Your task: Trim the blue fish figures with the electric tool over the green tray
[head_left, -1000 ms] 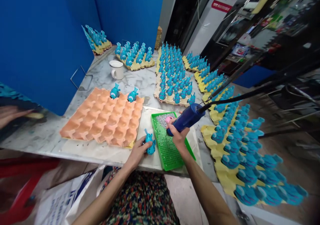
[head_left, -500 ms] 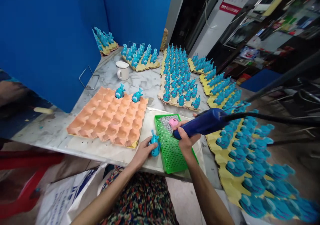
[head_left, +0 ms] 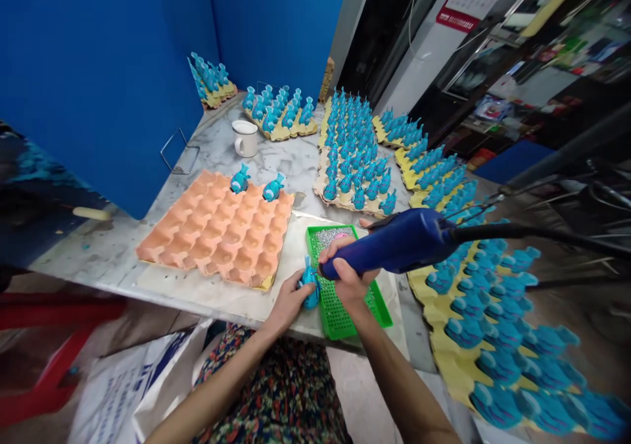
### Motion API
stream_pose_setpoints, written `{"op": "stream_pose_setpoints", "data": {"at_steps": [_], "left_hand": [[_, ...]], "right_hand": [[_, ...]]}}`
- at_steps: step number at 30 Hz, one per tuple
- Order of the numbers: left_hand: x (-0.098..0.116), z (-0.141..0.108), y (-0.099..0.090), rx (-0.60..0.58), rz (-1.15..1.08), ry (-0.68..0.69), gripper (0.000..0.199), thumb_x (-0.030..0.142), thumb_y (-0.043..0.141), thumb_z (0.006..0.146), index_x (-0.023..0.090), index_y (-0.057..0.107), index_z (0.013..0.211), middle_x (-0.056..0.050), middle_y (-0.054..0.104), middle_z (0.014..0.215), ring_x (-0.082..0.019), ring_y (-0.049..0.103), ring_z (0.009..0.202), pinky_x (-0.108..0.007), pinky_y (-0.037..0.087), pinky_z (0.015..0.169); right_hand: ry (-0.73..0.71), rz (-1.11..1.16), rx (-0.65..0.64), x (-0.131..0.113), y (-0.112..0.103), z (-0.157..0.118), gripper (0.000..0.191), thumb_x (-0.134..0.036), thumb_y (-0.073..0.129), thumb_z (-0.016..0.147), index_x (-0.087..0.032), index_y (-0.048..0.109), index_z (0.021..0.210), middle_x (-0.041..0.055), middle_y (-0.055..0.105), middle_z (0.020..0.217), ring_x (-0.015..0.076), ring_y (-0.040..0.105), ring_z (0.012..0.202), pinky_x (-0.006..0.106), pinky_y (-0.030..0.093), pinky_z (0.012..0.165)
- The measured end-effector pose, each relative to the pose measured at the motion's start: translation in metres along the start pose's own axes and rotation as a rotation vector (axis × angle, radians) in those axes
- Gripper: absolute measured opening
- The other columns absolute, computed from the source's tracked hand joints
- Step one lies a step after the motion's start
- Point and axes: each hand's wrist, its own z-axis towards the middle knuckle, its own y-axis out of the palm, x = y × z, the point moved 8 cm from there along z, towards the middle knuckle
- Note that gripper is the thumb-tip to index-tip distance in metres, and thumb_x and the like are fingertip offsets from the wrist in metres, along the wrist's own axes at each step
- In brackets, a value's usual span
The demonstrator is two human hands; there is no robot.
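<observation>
Turquoise toy fish (head_left: 309, 287) sits gripped in my left hand (head_left: 288, 304), my fingers (head_left: 298, 287) curled closed around its body, just beside the left edge of a green perforated tray (head_left: 336, 314) on a white board (head_left: 207, 294). My right hand (head_left: 349, 281) is closed around a blue corded glue gun (head_left: 394, 245), its nozzle right by the fish. Silver beads (head_left: 328, 238) cover the tray's far end. To my left lies an orange egg tray (head_left: 214, 230) holding two more fish (head_left: 240, 179). Yellow pulp trays (head_left: 444, 358) crowded with fish spread across the marble table (head_left: 290, 161) ahead and to my right.
</observation>
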Motion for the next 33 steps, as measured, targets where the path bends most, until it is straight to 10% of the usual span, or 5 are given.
{"op": "stream_pose_setpoints", "data": {"at_steps": [22, 33], "left_hand": [[-0.010, 0.008, -0.005, -0.043, -0.027, -0.146, 0.014, 0.029, 0.055, 0.069, 0.015, 0.054, 0.066, 0.004, 0.042, 0.055, -0.009, 0.035, 0.051, -0.022, 0.026, 0.048], [-0.007, 0.004, -0.005, -0.252, -0.140, -0.299, 0.016, 0.031, 0.062, 0.066, 0.015, 0.057, 0.065, 0.003, 0.050, 0.055, -0.008, 0.039, 0.045, -0.022, 0.029, 0.043]], "right_hand": [[0.032, 0.134, 0.038, 0.021, 0.012, -0.001, 0.042, -0.026, 0.063, 0.067, -0.028, 0.043, 0.104, -0.0063, 0.057, 0.065, 0.0159, 0.054, 0.052, 0.033, 0.048, 0.054], [-0.007, 0.154, -0.196, -0.006, 0.007, 0.018, 0.013, -0.031, 0.061, 0.068, -0.019, 0.061, 0.073, 0.0002, 0.059, 0.064, 0.0178, 0.057, 0.055, 0.033, 0.045, 0.052]]}}
